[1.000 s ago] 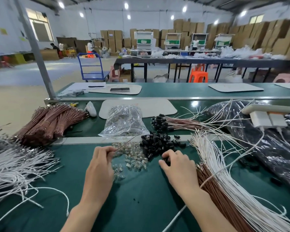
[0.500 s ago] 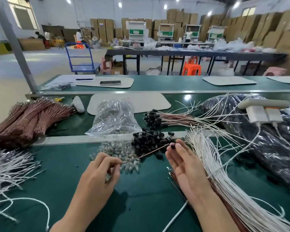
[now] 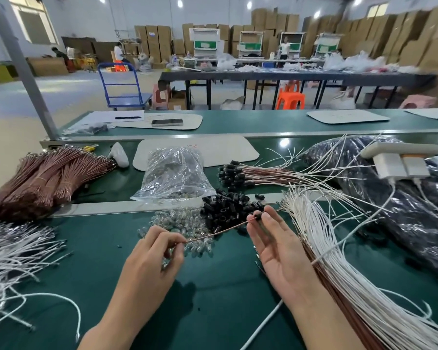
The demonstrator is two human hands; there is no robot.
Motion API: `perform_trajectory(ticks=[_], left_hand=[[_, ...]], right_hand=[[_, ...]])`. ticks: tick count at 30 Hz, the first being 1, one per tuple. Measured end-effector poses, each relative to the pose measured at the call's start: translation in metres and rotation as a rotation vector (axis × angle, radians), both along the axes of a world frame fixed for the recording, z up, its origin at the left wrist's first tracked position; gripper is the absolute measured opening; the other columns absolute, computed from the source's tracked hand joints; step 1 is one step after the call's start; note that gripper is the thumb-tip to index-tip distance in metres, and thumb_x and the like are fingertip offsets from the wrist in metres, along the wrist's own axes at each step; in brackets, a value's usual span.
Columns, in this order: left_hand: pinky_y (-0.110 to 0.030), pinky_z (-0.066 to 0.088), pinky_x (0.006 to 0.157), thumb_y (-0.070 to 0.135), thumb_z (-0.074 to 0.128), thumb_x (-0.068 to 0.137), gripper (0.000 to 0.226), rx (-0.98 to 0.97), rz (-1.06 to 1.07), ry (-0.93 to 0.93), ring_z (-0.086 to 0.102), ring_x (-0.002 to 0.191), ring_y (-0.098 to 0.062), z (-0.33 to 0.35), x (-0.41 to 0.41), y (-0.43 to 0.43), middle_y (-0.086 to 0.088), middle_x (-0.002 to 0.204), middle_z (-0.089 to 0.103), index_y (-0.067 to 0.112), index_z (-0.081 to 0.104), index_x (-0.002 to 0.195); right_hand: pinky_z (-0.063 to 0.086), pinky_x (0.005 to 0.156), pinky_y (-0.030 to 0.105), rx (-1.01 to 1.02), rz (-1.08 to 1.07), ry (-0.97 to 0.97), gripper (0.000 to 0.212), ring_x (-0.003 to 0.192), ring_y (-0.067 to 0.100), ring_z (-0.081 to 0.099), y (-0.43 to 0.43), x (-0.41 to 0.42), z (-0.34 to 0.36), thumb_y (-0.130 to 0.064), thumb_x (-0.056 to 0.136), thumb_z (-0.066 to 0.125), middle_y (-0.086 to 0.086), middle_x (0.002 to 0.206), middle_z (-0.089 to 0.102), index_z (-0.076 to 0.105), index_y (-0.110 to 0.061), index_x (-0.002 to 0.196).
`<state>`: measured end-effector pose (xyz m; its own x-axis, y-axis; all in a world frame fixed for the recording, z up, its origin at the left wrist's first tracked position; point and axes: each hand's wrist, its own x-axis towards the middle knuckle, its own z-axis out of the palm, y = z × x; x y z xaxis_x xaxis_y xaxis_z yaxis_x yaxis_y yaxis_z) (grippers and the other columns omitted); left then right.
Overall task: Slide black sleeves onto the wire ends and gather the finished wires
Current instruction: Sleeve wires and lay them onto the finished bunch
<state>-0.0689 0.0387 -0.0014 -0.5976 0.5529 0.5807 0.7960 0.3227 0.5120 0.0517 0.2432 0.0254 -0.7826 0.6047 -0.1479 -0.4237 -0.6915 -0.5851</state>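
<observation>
Between the two pinches a thin brown wire (image 3: 218,231) runs straight. The left hand (image 3: 152,258) nips its near end, likely to steady it. The right hand (image 3: 276,251) pinches a small black tubular sleeve (image 3: 258,217) at the far tip, with the heap of loose black sleeves (image 3: 225,208) just beyond.

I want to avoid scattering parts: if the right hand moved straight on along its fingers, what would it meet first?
Probably the pile of loose black sleeves, just beyond the fingertips of the right hand; depth is unclear, so it might pass above them.
</observation>
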Motion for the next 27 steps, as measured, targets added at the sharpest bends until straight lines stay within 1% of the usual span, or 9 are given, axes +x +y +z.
perform_trajectory(ticks=[4,7,9,11,14,19,24,27], left_hand=[[-0.027,0.050,0.064,0.037,0.049,0.095,0.018,-0.005,0.010,0.011,0.058,0.077,-0.009,0.000,0.000,0.001,0.020,0.096,0.050,0.028,0.063,0.102],[-0.024,0.048,0.064,0.038,0.048,0.095,0.019,-0.007,0.014,0.009,0.058,0.076,-0.008,0.000,0.001,0.001,0.021,0.095,0.049,0.028,0.063,0.101],[-0.023,0.047,0.064,0.039,0.047,0.096,0.019,-0.007,0.018,-0.005,0.058,0.076,-0.008,0.000,0.000,0.001,0.021,0.095,0.049,0.029,0.062,0.101],[-0.025,0.048,0.065,0.041,0.045,0.096,0.022,-0.011,0.017,-0.024,0.058,0.077,-0.008,-0.001,0.000,0.001,0.021,0.094,0.050,0.030,0.063,0.101],[-0.026,0.047,0.065,0.043,0.043,0.097,0.029,-0.032,0.012,-0.026,0.056,0.075,-0.008,-0.001,0.001,0.002,0.022,0.092,0.049,0.027,0.066,0.103],[-0.030,0.049,0.064,0.042,0.043,0.098,0.030,-0.041,-0.001,-0.031,0.056,0.075,-0.010,0.002,0.002,0.002,0.021,0.092,0.049,0.026,0.067,0.106],[-0.033,0.051,0.067,0.035,0.048,0.101,0.025,-0.044,-0.014,-0.032,0.056,0.076,-0.012,0.002,0.005,0.002,0.019,0.097,0.052,0.025,0.068,0.112],[-0.036,0.052,0.069,0.032,0.049,0.101,0.024,-0.042,-0.033,-0.043,0.059,0.079,-0.014,0.001,0.009,0.005,0.019,0.099,0.054,0.025,0.068,0.114]], right_hand=[[0.062,0.072,0.029,0.001,0.015,-0.007,0.029,0.091,0.026,0.075,-0.001,-0.001,-0.002,-0.004,0.079,0.068,0.015,0.100,0.075,0.069,-0.007,0.108],[0.062,0.072,0.030,0.005,0.026,-0.005,0.029,0.093,0.026,0.075,-0.002,-0.002,-0.003,-0.003,0.080,0.067,0.015,0.101,0.075,0.069,-0.008,0.108],[0.062,0.073,0.030,0.012,0.041,-0.006,0.031,0.093,0.026,0.075,-0.004,-0.004,-0.004,-0.003,0.079,0.067,0.014,0.101,0.075,0.068,-0.009,0.110],[0.062,0.076,0.032,0.032,0.069,-0.018,0.036,0.094,0.026,0.075,-0.007,-0.006,-0.005,-0.003,0.080,0.067,0.013,0.102,0.075,0.065,-0.010,0.115],[0.062,0.080,0.034,0.050,0.111,-0.031,0.040,0.097,0.027,0.074,-0.010,-0.006,-0.006,-0.002,0.080,0.068,0.014,0.107,0.075,0.064,-0.010,0.119],[0.062,0.081,0.033,0.126,0.182,-0.072,0.037,0.100,0.027,0.074,-0.020,-0.008,-0.008,-0.002,0.078,0.069,0.017,0.114,0.073,0.067,-0.006,0.115],[0.060,0.080,0.031,0.250,0.212,-0.129,0.034,0.097,0.027,0.074,-0.032,-0.012,-0.012,-0.005,0.077,0.070,0.016,0.111,0.074,0.068,-0.005,0.111],[0.060,0.084,0.032,0.321,0.248,-0.150,0.028,0.098,0.026,0.074,-0.037,-0.013,-0.014,-0.009,0.077,0.072,0.012,0.109,0.075,0.075,-0.010,0.104]])
